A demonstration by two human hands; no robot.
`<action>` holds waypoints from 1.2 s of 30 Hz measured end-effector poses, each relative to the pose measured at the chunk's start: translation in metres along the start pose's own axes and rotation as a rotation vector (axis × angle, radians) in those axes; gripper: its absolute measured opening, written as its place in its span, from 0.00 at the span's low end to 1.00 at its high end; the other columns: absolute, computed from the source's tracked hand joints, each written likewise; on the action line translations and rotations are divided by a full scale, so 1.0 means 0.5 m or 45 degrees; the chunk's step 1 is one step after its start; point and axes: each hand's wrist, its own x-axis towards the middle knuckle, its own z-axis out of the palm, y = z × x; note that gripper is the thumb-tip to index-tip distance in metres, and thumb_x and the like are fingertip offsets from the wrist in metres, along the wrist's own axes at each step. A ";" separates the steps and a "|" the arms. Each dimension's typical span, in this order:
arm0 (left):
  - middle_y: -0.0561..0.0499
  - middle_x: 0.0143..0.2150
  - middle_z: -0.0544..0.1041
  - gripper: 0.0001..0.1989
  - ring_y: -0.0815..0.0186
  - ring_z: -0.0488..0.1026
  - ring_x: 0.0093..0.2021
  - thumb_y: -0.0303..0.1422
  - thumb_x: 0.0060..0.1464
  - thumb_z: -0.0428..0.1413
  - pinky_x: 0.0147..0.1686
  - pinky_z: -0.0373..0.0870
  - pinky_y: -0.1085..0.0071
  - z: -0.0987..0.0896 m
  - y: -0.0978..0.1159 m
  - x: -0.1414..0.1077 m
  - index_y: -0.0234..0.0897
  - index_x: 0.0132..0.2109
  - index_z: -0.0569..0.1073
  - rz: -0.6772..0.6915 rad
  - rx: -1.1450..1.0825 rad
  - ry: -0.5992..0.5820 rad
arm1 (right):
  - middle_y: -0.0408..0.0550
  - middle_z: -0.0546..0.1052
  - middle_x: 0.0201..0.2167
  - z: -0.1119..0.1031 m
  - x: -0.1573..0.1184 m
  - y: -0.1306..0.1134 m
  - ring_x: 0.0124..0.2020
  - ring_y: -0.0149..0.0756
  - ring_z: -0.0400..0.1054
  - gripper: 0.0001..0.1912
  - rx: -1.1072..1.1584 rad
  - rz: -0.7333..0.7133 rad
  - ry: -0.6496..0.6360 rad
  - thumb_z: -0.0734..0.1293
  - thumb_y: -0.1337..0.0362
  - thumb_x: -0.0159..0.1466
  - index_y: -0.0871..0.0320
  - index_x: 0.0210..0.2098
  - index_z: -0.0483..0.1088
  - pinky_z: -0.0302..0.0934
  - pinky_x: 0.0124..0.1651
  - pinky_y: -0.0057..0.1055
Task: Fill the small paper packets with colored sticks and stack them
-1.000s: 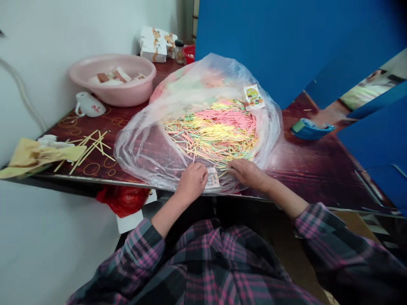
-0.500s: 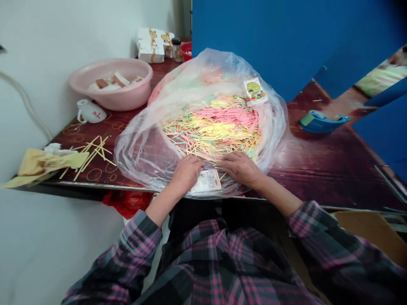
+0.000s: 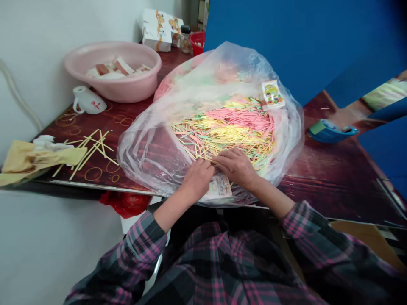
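Note:
A large clear plastic bag [image 3: 146, 156] lies spread open on the table, with a heap of thin pink, yellow and green sticks [image 3: 235, 125] in its mouth. At the near edge of the heap, my left hand [image 3: 199, 178] has its fingers curled and pinched together. My right hand [image 3: 237, 167] is beside it, fingers bent and closed, the fingertips of both hands nearly meeting. What they pinch is small and mostly hidden. A flat printed packet [image 3: 219, 188] lies just below my hands on the bag. Another small printed packet [image 3: 272, 94] rests on the bag's far right.
At left stand a pink basin [image 3: 149, 84] with wrapped pieces, a white mug [image 3: 90, 101] on its side, loose yellow sticks [image 3: 92, 152] and yellow paper [image 3: 38, 159]. White boxes [image 3: 157, 31] and a jar [image 3: 185, 40] are behind. A blue tape dispenser [image 3: 332, 131] sits right, near blue panels [image 3: 286, 42].
The view has shifted a little. My hands have come closer together, the left moving toward the right, with their fingertips now almost touching.

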 end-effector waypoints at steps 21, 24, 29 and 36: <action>0.48 0.32 0.75 0.12 0.60 0.70 0.37 0.22 0.63 0.46 0.51 0.67 0.59 0.004 -0.005 -0.006 0.37 0.37 0.71 0.072 -0.256 0.172 | 0.50 0.82 0.46 -0.012 -0.033 0.039 0.49 0.43 0.71 0.10 0.266 0.121 0.123 0.64 0.63 0.70 0.53 0.44 0.78 0.58 0.55 0.42; 0.46 0.32 0.75 0.11 0.58 0.70 0.39 0.23 0.64 0.46 0.47 0.67 0.60 0.001 0.001 -0.008 0.37 0.37 0.71 0.017 -0.232 0.130 | 0.47 0.81 0.44 -0.015 -0.042 0.024 0.48 0.41 0.70 0.08 0.306 -0.008 -0.007 0.65 0.63 0.70 0.52 0.41 0.78 0.57 0.54 0.40; 0.46 0.33 0.75 0.12 0.59 0.71 0.38 0.26 0.67 0.45 0.44 0.67 0.63 -0.014 0.002 -0.012 0.36 0.36 0.71 -0.004 -0.259 0.034 | 0.50 0.81 0.41 -0.008 -0.044 0.064 0.45 0.43 0.68 0.12 0.153 0.072 0.002 0.63 0.67 0.70 0.54 0.38 0.79 0.58 0.51 0.41; 0.46 0.34 0.76 0.14 0.61 0.72 0.38 0.31 0.70 0.44 0.42 0.66 0.64 -0.011 -0.007 -0.014 0.36 0.38 0.72 0.021 -0.275 0.103 | 0.49 0.82 0.45 -0.065 -0.069 0.105 0.48 0.41 0.73 0.11 0.394 -0.007 0.030 0.64 0.69 0.68 0.53 0.42 0.78 0.62 0.54 0.41</action>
